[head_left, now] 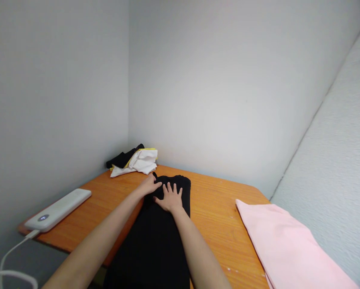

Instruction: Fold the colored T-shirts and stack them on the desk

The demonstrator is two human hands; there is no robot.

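Observation:
A black garment (155, 241) lies lengthwise on the orange wooden table (216, 208), its near end hanging over the front edge. My right hand (170, 197) rests flat on the garment's far part, fingers spread. My left hand (149, 185) lies just to its left at the garment's far left edge, fingers together and stretched flat on the cloth. Both forearms reach in from the bottom of the view.
A pile of white, yellow and black clothes (136, 160) sits in the far corner against the walls. A white power bank (57, 209) with a cable lies at the table's left edge. A folded pink cloth (285, 245) lies at the right.

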